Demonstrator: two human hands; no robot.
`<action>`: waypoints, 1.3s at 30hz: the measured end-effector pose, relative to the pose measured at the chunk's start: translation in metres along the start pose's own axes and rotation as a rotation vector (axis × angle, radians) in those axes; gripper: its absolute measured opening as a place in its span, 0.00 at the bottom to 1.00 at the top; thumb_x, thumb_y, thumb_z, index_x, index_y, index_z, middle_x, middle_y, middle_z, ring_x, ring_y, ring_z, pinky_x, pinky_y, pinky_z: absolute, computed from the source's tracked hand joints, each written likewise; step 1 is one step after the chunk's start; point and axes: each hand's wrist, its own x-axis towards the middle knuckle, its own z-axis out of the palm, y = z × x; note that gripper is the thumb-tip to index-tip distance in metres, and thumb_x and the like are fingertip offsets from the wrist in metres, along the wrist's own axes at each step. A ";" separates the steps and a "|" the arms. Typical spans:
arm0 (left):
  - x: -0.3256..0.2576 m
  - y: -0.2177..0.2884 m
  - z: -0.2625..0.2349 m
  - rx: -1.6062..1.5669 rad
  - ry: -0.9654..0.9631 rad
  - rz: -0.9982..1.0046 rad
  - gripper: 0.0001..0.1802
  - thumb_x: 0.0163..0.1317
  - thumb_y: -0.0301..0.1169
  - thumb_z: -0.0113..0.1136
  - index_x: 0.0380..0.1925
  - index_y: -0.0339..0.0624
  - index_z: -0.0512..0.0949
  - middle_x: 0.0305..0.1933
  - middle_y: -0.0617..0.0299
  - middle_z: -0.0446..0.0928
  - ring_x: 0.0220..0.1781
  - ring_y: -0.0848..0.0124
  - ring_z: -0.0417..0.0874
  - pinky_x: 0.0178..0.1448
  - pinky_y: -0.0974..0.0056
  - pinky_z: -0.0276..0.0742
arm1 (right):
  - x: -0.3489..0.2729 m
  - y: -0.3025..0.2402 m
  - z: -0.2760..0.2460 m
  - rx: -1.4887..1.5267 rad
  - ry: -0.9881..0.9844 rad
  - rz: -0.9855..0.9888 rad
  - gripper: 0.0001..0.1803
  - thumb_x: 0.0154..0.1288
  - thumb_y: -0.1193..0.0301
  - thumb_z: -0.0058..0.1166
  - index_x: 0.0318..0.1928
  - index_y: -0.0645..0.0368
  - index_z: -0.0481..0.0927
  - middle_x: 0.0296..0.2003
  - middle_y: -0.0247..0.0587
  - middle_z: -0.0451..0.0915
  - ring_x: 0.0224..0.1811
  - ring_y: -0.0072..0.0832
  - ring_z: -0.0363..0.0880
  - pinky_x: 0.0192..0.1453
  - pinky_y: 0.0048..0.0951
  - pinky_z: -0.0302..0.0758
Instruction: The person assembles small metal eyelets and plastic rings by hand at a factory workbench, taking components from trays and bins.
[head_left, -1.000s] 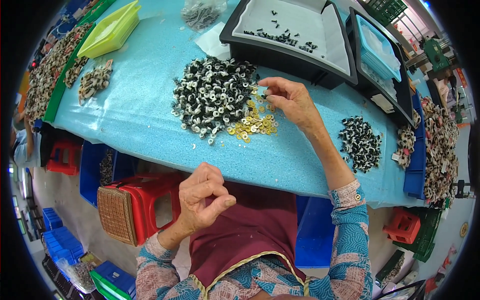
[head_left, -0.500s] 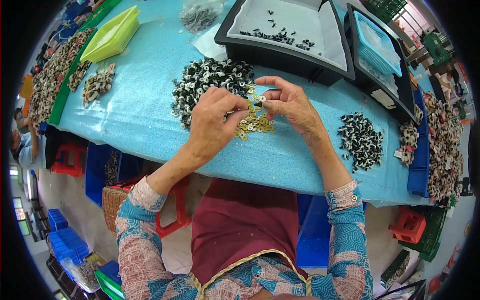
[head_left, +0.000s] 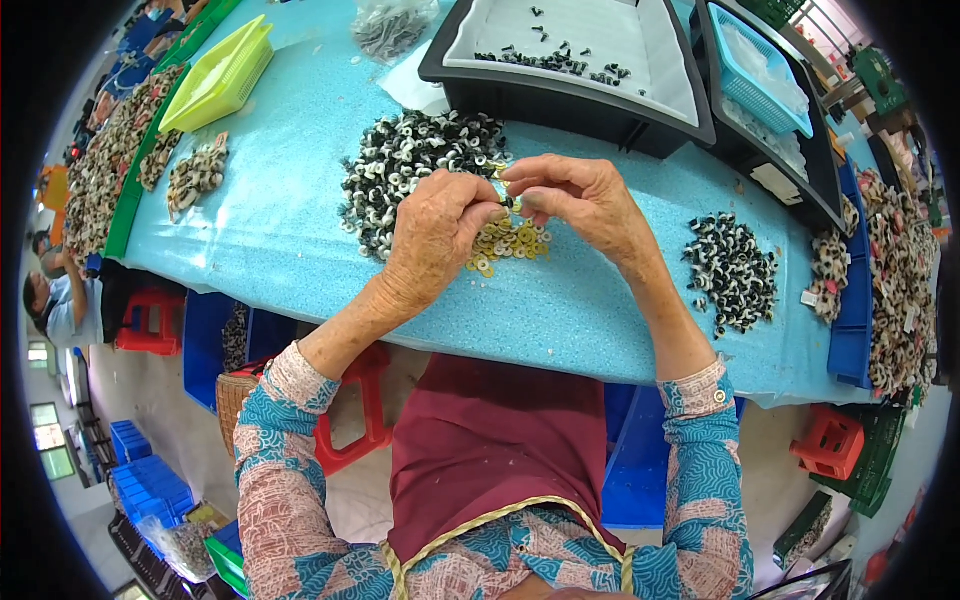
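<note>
My left hand [head_left: 437, 228] and my right hand [head_left: 588, 205] meet over the table, both closed in a pinch with fingertips almost touching. Between them shows a small black stemmed part [head_left: 509, 203], held in my right fingertips. What my left fingers pinch is hidden. Under the hands lies a loose spread of yellow and white washers [head_left: 515, 243]. Just beyond my left hand rises a large heap of black parts with white rings [head_left: 395, 165]. A smaller heap of similar black and white pieces [head_left: 732, 272] lies to the right of my right forearm.
A black tray [head_left: 560, 105] with a white liner holds scattered black stemmed pieces. To its right stands a blue basket [head_left: 750, 80] in another black tray. A yellow-green basket [head_left: 222, 75] and spotted plush pieces [head_left: 200, 178] are at the left; a blue bin [head_left: 848, 300] edges the right.
My right fingers have closed in around the black part, hiding the white ring seen on it before. My left fingertips have come right up to it. The view has shifted slightly.
</note>
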 end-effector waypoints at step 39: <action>0.023 0.009 0.030 -0.063 -0.243 0.002 0.06 0.45 0.21 0.59 0.25 0.41 0.73 0.29 0.59 0.68 0.37 0.60 0.67 0.43 0.59 0.65 | -0.017 0.011 -0.042 0.120 0.229 -0.003 0.07 0.58 0.74 0.58 0.38 0.61 0.80 0.26 0.31 0.78 0.27 0.16 0.76 0.33 0.18 0.75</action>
